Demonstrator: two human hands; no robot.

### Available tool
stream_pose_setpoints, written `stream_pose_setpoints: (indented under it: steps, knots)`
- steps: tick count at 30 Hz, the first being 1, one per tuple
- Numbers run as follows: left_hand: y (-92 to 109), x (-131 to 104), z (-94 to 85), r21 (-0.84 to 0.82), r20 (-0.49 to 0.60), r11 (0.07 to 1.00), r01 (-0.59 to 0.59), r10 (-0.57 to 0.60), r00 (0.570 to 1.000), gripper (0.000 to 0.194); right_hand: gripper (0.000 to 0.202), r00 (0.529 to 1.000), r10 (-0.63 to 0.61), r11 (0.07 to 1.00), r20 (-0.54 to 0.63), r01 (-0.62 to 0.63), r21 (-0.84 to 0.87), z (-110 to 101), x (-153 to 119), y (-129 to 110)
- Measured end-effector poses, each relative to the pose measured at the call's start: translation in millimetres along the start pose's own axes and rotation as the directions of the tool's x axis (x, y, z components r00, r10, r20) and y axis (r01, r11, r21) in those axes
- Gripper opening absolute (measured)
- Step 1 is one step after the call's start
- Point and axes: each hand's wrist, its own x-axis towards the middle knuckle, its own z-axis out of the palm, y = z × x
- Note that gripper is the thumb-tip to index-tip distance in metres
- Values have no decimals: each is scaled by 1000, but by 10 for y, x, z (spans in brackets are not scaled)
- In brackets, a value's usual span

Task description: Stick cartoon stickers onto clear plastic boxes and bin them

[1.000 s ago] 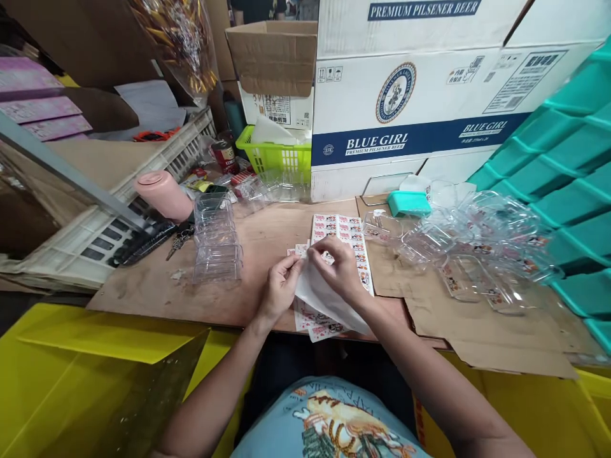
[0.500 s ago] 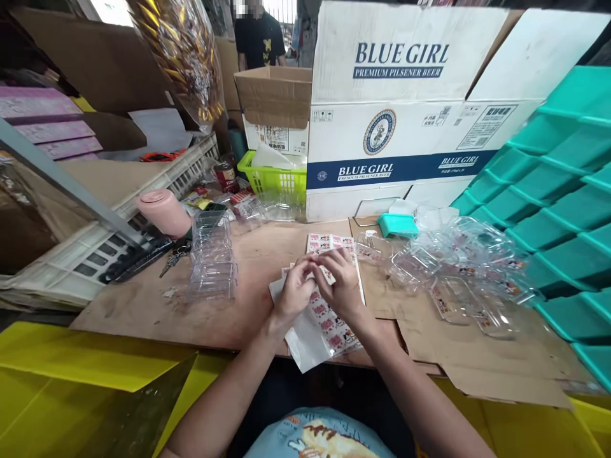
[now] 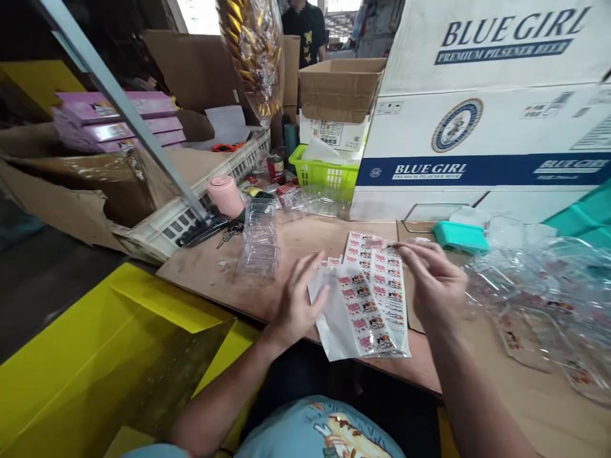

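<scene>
Sheets of pink and cartoon-animal stickers (image 3: 365, 312) lie at the table's front edge, overlapping, with white backing paper (image 3: 337, 324) on their left side. My left hand (image 3: 298, 299) is open beside the backing paper, its fingers stretched and its thumb over the paper's edge. At the sheets' upper right, my right hand (image 3: 436, 280) has thumb and index finger pinched together. Whatever is between those fingertips is too small and blurred to make out. A stack of clear plastic boxes (image 3: 260, 238) stands left of my left hand.
Clear plastic cases (image 3: 529, 337) with stickers heap up on cardboard at right, near a teal box (image 3: 461, 236). Behind are a white beer carton (image 3: 420, 140) and a green basket (image 3: 329, 175). A pink cup (image 3: 225, 196) and keys (image 3: 229, 234) sit left; a person (image 3: 305, 35) is beyond.
My hands, together over the sticker sheets before, have parted: the left hand opened to the left, the right moved right, still pinching. The view has turned left.
</scene>
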Motion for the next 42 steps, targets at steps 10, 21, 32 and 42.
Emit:
stream_pose_setpoints:
  steps: [10, 21, 32, 42]
  knots:
    - [-562, -459, -1105, 27, -547, 925, 379, -304, 780, 38, 69, 872, 108, 991, 478, -135, 23, 415, -529, -130]
    - [-770, -68, -828, -613, -240, 694, 377, -618, 748, 45, 68, 565, -189, 980, 803, 156, 122, 1566, -613, -136]
    - [-419, -462, -1008, -725, -45, 598, 342, -537, 843, 36, 61, 673, -74, 992, 736, -28, 126, 1499, -560, -246]
    - [-105, -307, -82, -769, 237, 452, 452, -456, 858, 15, 57, 421, 302, 324, 856, -889, 323, 224, -1096, -516]
